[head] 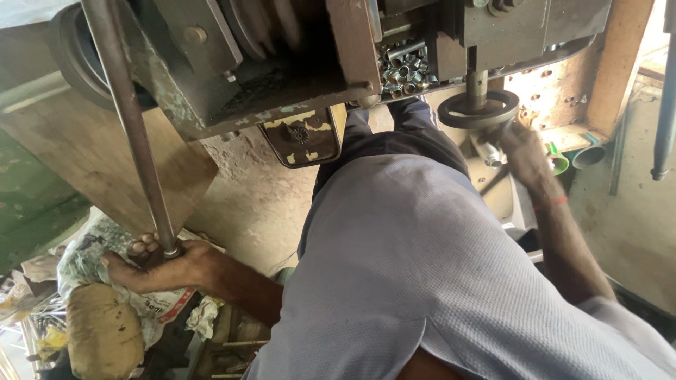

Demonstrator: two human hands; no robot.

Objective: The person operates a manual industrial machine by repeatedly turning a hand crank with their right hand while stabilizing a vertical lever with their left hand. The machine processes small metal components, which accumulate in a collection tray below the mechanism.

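My left hand is closed around the lower end of a long steel lever rod that slants up to a heavy, worn metal machine. My right hand is blurred, reaching beside the black handwheel on the machine's vertical spindle, close to a small metal cylinder. Whether it holds anything is unclear. Several short shiny metal tubes lie heaped in a recess of the machine above the wheel. My grey shirt fills the middle of the view.
A brown sack and crumpled newspaper lie beneath my left hand. A wooden board leans at the left. Green cups sit at the right, near a dark vertical pole. The floor is bare concrete.
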